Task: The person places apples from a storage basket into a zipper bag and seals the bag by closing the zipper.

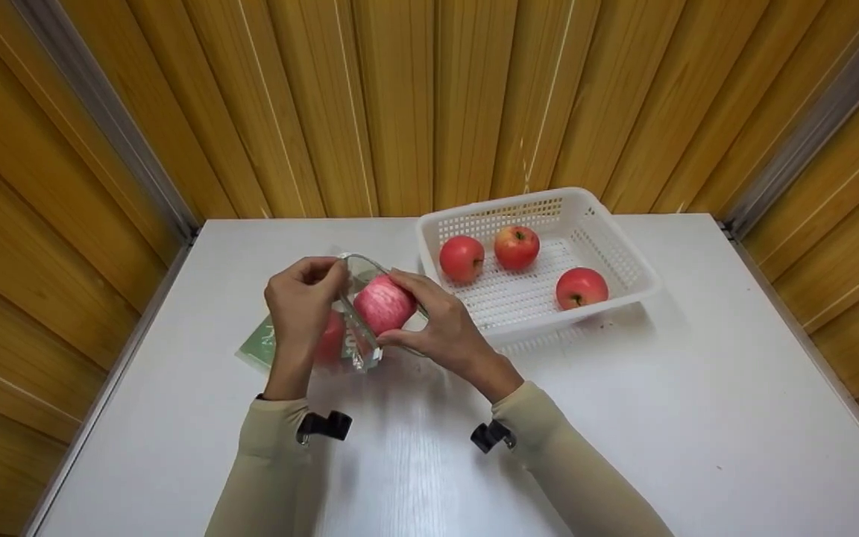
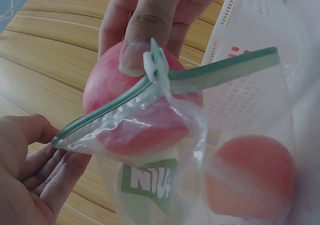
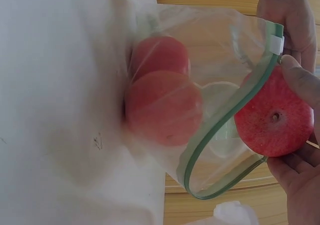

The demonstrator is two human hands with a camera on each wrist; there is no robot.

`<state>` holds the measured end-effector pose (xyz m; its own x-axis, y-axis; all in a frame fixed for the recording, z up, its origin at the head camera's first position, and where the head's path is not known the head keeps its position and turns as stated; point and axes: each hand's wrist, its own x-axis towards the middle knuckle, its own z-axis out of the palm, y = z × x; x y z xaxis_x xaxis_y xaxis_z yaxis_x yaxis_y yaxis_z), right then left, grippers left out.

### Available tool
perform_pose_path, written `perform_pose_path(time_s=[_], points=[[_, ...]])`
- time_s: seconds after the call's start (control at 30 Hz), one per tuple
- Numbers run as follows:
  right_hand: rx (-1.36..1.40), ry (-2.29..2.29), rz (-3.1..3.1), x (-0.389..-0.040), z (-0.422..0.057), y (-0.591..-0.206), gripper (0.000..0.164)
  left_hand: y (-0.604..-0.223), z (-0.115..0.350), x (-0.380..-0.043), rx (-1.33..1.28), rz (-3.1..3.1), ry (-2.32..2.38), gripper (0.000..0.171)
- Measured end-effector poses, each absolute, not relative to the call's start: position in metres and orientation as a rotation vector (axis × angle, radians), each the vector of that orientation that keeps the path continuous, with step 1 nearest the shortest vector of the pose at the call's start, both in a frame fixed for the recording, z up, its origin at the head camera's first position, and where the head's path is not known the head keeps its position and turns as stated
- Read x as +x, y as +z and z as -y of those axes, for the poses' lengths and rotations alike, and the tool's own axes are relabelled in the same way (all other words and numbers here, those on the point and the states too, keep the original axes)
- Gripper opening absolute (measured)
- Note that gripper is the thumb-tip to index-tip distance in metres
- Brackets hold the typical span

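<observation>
My left hand [image 1: 299, 298] pinches the green zip edge of a clear plastic zip bag [image 2: 245, 105] between thumb and fingertips. Thumb and fingers of my right hand [image 1: 448, 324] grip a red apple [image 1: 383, 304] from its right side. That apple sits in the open mouth of the bag, partly behind the front film in the left wrist view, its stem end facing out in the right wrist view. Inside the bag, two more apples [image 3: 165, 107] rest side by side at the bottom. A green printed label with white letters [image 2: 150, 182] shows on the bag.
A white perforated plastic basket [image 1: 541, 313] stands at the back right of the white table [image 1: 623, 447]. It holds three red apples [image 1: 517, 247]. Wood-look panels [image 1: 400, 112] rise behind the table and at both sides.
</observation>
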<state>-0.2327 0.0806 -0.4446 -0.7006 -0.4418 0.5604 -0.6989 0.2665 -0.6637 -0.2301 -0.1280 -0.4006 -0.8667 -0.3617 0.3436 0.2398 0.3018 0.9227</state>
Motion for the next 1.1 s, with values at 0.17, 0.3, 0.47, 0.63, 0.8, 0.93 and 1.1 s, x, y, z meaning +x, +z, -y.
perform_pose_path(time_s=[0.17,0.3,0.47,0.63,0.8,0.93,1.1], points=[[1.086,1.369,2.308,-0.234,-0.08,-0.448,0.086,-0.401,0.129,-0.231,0.104,2.066,-1.603,0.011],[1.092,1.344,2.323,-0.233,-0.084,-0.449,0.084,-0.399,0.129,-0.229,0.126,2.072,-1.601,0.011],[1.058,1.322,2.283,-0.236,-0.09,-0.448,0.071,-0.398,0.13,-0.228,0.139,2.085,-1.606,0.011],[0.986,1.261,2.237,-0.242,-0.097,-0.445,0.053,-0.397,0.132,-0.228,0.149,2.087,-1.62,0.011],[0.928,1.267,2.266,-0.252,-0.099,-0.443,0.043,-0.397,0.133,-0.229,0.134,2.078,-1.64,0.011],[0.882,1.321,2.346,-0.262,-0.097,-0.442,0.035,-0.396,0.133,-0.229,0.121,2.072,-1.636,0.01],[0.832,1.417,2.395,-0.27,-0.093,-0.44,0.021,-0.396,0.134,-0.229,0.099,2.069,-1.607,0.01]])
